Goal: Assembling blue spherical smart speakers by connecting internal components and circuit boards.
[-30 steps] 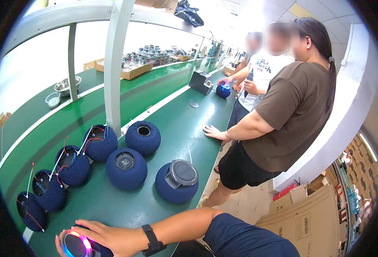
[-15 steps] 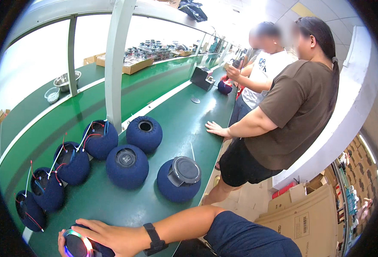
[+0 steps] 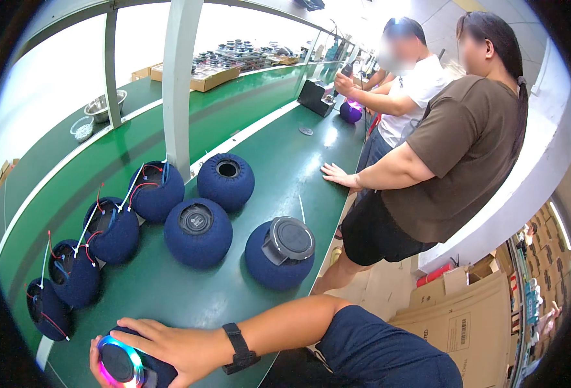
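At the lower left is a dark round speaker [image 3: 118,363] with a black cap and a ring glowing in several colours. Reaching in from the lower right, my right hand [image 3: 162,346] lies over its top and side with curved fingers. On the speaker's left side are fingers that seem to be my left hand's [image 3: 95,359]; the rest of that hand is hidden. Beyond stands a blue fabric-covered speaker [image 3: 279,258] with a black disc on top. Two more, a speaker with a recessed black top [image 3: 198,233] and one with a round hole [image 3: 226,182], sit farther back.
Along the left side, several blue speaker shells [image 3: 109,229] trail red wires and white ties. A metal post [image 3: 181,90] rises behind them. A co-worker in brown [image 3: 466,155] rests a hand on the green table [image 3: 285,165]; another, in white [image 3: 421,87], holds a dark tool. Cardboard boxes [image 3: 460,317] stand right.
The view has shifted slightly, so the table items sit a little differently. My hold on the speaker looks the same. A purple glow now shows on the far ball near the co-worker in white.
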Tool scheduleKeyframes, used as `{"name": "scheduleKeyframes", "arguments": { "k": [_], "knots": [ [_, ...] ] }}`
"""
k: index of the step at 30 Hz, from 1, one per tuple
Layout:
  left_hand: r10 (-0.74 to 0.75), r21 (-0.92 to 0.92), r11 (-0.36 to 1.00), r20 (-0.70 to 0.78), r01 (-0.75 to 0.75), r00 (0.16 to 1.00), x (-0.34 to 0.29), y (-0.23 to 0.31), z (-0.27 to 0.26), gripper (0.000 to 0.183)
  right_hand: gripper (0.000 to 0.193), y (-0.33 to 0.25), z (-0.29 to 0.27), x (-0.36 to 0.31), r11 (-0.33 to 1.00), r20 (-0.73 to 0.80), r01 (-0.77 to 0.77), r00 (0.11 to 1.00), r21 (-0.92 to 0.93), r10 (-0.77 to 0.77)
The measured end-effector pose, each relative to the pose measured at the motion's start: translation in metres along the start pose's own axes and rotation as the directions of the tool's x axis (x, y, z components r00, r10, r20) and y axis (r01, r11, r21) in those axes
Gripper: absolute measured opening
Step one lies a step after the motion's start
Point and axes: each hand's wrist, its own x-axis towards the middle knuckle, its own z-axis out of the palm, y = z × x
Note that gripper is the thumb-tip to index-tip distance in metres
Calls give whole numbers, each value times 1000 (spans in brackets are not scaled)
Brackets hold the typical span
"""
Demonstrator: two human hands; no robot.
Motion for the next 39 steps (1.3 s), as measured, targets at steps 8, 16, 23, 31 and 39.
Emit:
{"name": "scheduleKeyframes", "arguments": {
  "k": [8, 16, 23, 31, 39],
  "knots": [
    [-64, -41, 997, 26, 65, 998, 18, 44, 19, 121, 134, 16, 15, -9, 996, 47, -46, 998, 79, 43],
    [-84, -64, 995, -9, 83, 996, 6, 21, 17, 133, 132, 18, 16, -11, 995, 59, -61, 997, 76, 57],
    [-59, 2, 998, -22, 59, 998, 4, 18, 12, 132, 131, 16, 13, -10, 996, 62, -60, 997, 67, 56],
    [-20, -35, 999, -15, 19, 1000, 2, 13, 12, 132, 131, 15, 13, -9, 994, 66, -67, 996, 81, 62],
    [-66, -90, 994, -14, 65, 998, 7, 25, 20, 132, 132, 16, 12, -8, 994, 69, -67, 996, 88, 61]
  ]
}}
